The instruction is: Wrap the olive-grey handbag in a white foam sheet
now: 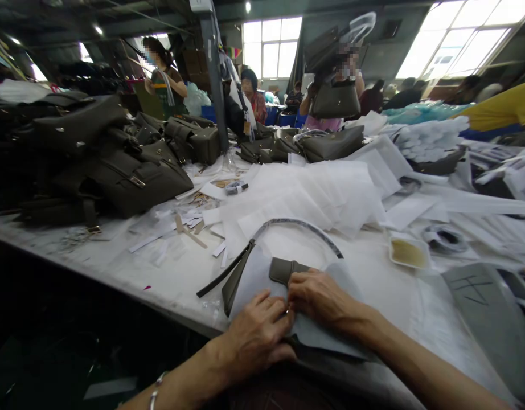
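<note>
Handbag (pixel 236 285) sits at the tabletop's (pixel 168 279) near edge, its tab (pixel 282 270) apparently being fastened by left hand (pixel 258 330) and right hand (pixel 324 296), fingers curled, exact grip hidden; careful alignment seems needed next.

From afar, I make out dark olive-grey on the bag (pixel 232 288) under the left hand (pixel 260 330) and right hand (pixel 320 296), with its tab (pixel 283 270) matching and a pale bluish-white sheet (pixel 254 279) against it. Behind the left hand I see a silvery bracelet (pixel 155 393); beyond both hands, plain white sheets (pixel 305 193); left of the left hand, a heap of bags (pixel 130 171), also dark olive-grey. Right of the right hand I find a white tray (pixel 427 256) with yellowish contents (pixel 407 252) and a grey panel (pixel 487 324) bearing black marks (pixel 471 285)
</note>
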A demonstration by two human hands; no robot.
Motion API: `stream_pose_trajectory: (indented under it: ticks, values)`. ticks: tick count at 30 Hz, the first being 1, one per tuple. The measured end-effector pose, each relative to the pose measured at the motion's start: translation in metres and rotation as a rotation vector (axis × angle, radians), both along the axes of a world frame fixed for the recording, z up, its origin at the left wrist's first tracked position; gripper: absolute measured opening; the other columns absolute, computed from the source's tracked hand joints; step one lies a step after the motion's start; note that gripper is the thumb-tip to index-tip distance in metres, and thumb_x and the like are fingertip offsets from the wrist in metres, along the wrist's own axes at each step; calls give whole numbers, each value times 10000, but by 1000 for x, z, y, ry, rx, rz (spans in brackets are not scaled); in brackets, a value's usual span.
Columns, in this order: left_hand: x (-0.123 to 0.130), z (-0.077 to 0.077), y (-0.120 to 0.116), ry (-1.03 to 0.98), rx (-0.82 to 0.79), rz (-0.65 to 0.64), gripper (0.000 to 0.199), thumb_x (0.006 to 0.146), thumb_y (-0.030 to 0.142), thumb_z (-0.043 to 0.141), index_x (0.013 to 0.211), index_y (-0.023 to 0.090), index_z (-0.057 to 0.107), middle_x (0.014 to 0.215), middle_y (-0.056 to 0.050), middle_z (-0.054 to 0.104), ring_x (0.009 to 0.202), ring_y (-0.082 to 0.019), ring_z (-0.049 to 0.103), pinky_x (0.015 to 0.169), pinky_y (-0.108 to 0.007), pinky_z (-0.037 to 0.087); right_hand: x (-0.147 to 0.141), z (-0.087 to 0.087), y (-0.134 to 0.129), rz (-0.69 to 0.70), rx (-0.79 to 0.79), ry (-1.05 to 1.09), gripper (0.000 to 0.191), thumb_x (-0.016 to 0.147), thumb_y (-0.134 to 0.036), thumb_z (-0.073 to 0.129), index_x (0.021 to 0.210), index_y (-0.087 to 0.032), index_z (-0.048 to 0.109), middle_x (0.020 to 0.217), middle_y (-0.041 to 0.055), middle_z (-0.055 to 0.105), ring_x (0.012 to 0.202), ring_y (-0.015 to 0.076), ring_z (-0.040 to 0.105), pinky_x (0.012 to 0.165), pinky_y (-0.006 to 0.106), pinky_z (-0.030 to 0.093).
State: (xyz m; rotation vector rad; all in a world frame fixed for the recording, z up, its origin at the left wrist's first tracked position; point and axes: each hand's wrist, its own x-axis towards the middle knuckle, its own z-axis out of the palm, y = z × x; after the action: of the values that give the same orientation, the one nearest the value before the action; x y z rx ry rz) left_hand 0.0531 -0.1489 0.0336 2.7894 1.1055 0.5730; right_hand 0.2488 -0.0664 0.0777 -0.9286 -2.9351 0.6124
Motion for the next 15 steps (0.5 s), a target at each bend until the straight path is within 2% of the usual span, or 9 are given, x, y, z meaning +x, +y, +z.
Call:
stream_pose_trajectory:
  ticks: [2,4,5,9,12,15]
  values:
    - [-3,8,9,92,-23,-25,237,922,338,637,1092,183,581,966,-31,646,911,-195,628,897,-362,504,-5,0,-7,-92,33,-58,175,903,-136,563,795,-181,693,850,23,680,780,159,615,739,283,400]
    - [-7,14,20,169,6,-59,51,937,212,584,981,188,582,895,-17,626,824,-181,607,776,-316,497,-10,-3,-15,-208,53,-88,146,889,-123,561,826,-171,685,893,44,682,808,174,618,731,284,402]
    - [-9,15,24,188,39,-90,25,937,174,563,951,187,578,882,-18,620,808,-180,597,753,-311,486,-11,-5,-18,-258,57,-89,138,882,-118,563,839,-170,683,911,52,681,820,179,618,730,284,404]
    - [-13,12,29,153,85,-187,25,924,198,570,946,193,561,876,-14,609,784,-172,575,732,-304,456,-12,-17,-28,-390,47,-11,99,856,-116,601,854,-183,674,935,47,670,853,190,610,769,295,418]
    - [-19,5,24,66,164,-151,68,919,223,578,871,191,542,792,-7,579,699,-156,548,656,-281,428,-9,-27,-30,-426,44,86,97,843,-107,617,825,-191,661,910,31,658,857,186,597,784,299,425]
    - [-27,3,23,14,328,-110,84,948,175,525,873,180,562,766,-10,565,717,-163,551,752,-294,452,-7,-31,-31,-453,21,182,123,814,-73,633,796,-192,653,882,18,647,859,174,585,781,282,429]
